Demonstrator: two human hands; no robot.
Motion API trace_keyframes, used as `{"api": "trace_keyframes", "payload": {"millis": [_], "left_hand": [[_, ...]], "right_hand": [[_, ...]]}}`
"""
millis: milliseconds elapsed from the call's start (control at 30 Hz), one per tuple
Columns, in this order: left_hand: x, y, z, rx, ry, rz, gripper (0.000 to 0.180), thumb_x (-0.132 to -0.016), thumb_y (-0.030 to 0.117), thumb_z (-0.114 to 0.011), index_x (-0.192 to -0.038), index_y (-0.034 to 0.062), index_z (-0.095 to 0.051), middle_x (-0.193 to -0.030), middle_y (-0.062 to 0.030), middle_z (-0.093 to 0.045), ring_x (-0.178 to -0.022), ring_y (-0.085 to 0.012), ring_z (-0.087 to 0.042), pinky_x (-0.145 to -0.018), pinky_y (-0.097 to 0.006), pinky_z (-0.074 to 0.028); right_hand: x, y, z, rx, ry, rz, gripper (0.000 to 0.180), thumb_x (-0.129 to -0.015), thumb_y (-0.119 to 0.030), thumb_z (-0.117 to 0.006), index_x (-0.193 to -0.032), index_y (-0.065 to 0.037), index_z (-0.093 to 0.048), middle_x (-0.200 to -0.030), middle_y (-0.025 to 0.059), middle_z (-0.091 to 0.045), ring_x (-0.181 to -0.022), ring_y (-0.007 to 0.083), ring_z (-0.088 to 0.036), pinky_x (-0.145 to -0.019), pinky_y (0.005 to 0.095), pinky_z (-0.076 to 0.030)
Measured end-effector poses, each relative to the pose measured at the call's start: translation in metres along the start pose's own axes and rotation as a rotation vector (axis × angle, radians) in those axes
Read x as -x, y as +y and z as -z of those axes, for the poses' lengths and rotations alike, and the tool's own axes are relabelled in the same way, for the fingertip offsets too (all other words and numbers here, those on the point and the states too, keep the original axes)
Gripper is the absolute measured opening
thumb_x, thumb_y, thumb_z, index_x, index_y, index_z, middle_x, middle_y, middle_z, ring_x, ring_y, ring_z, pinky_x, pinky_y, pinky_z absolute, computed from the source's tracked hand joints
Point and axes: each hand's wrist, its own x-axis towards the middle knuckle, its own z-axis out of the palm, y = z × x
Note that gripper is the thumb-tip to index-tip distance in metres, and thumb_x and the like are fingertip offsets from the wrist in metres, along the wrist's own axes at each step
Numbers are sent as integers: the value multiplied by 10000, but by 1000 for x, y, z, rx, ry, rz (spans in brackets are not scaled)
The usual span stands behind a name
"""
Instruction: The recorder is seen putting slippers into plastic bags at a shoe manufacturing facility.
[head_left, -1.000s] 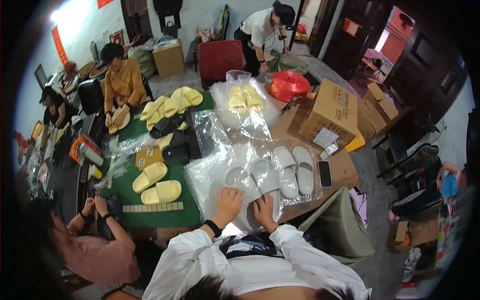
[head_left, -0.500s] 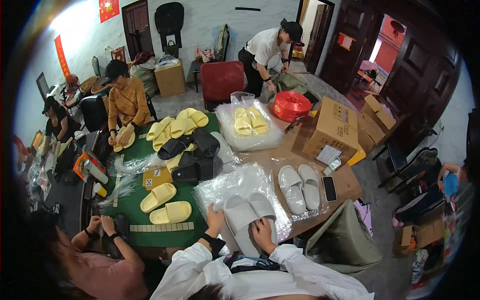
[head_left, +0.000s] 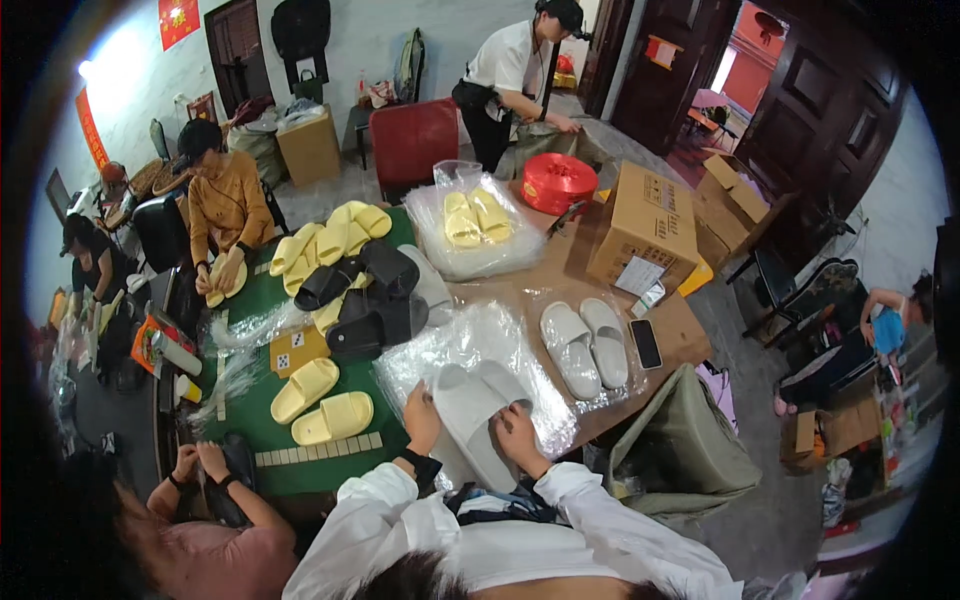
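Close in front of me is a pair of light grey slide slippers (head_left: pixel 468 405), laid one against the other. My left hand (head_left: pixel 422 422) is closed on their left edge. On their right side, my right hand (head_left: pixel 519 436) grips the slippers with bent fingers; part of its grip is hidden behind them. Beneath and beyond lies a stack of clear plastic bags (head_left: pixel 448 340). To the right, another grey pair (head_left: pixel 585 348) rests on a clear bag. Left of my hands, two yellow slippers (head_left: pixel 322 402) lie on the green table top (head_left: pixel 290 472).
Black slippers (head_left: pixel 380 300) and yellow slippers (head_left: pixel 335 238) are heaped farther back. A bagged yellow pair (head_left: pixel 477 218), a red roll of twine (head_left: pixel 560 184), a cardboard box (head_left: pixel 645 225) and a phone (head_left: pixel 645 343) are on the table. A green sack (head_left: pixel 685 445) stands at right. Several people work around.
The grey slippers have shifted closer together in my hands, with the right one now more behind the left. My view has turned slightly, moving the scene leftward and up.
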Motion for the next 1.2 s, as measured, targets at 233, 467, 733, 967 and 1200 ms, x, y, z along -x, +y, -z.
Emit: {"api": "trace_keyframes", "payload": {"millis": [233,467,733,967,1200], "left_hand": [[-6,73,18,-200,-93,-342,488,-800,41,-475,-1278,70,-380,-814,-112,-576,-652,-270,-577,-551,-353,-460],[21,80,22,-4,-418,-616,482,-820,122,-502,-1288,139,-390,-872,-79,-611,-716,-239,-605,-591,-317,-483],[56,102,29,26,-659,-679,596,-826,87,-426,-1368,224,-222,-1027,-69,-578,-805,-262,-595,-689,-337,-497],[86,115,42,102,-741,-466,501,-831,132,-485,-1313,149,-350,-980,-159,-592,-821,-315,-591,-710,-371,-471],[86,123,43,463,-327,-322,379,-904,162,-434,-1277,116,-389,-1010,-137,-588,-836,-328,-576,-744,-373,-465]], "right_hand": [[-5,9,13,-174,50,-61,146,-747,-73,-532,-852,28,-531,-882,173,-471,-857,337,-474,-743,363,-393],[-16,35,6,-201,55,-81,362,-836,-99,-482,-1155,58,-413,-1262,248,-339,-1151,389,-350,-960,386,-284],[-54,27,18,-398,325,-96,322,-880,-171,-443,-1106,57,-473,-1111,176,-487,-992,264,-457,-887,365,-347],[-88,65,1,-76,236,-99,396,-860,-156,-437,-1164,97,-421,-1182,260,-413,-1108,343,-379,-957,374,-293],[-112,16,0,38,24,-183,462,-825,-179,-471,-1183,109,-420,-1186,293,-417,-1113,388,-376,-974,406,-273]]}}
